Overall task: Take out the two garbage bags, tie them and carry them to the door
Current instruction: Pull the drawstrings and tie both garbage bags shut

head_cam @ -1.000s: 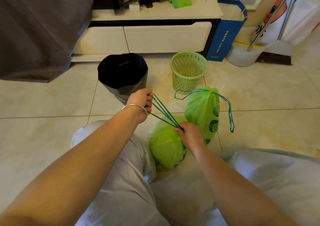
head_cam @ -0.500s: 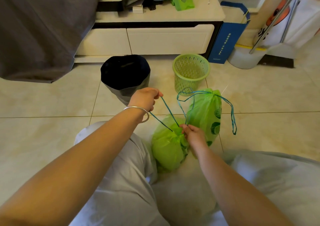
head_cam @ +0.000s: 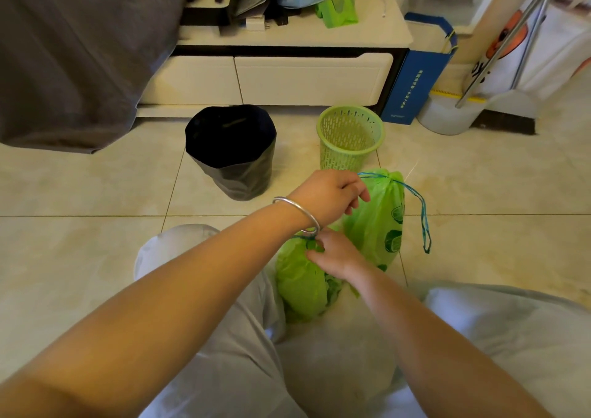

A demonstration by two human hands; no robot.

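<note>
Head view: I see my right hand (head_cam: 335,252) pinching the gathered neck of the near green bag (head_cam: 302,284) between my knees. My left hand (head_cam: 329,198), fingers curled, crosses above it; its grip I cannot tell. The second green bag (head_cam: 377,222), cinched, stands at two o'clock of the first, touching it.

A single head-worn wide-angle camera is looking forward and steeply down from above a crouching person's knees (head_cam: 204,337), close over the forearms. It is facing a low white cabinet (head_cam: 287,78) across the tiled floor (head_cam: 80,241), with two bins and two green bags lying between. Straight edges are bowing toward the frame's borders. No second view is sharing the scene.
</note>
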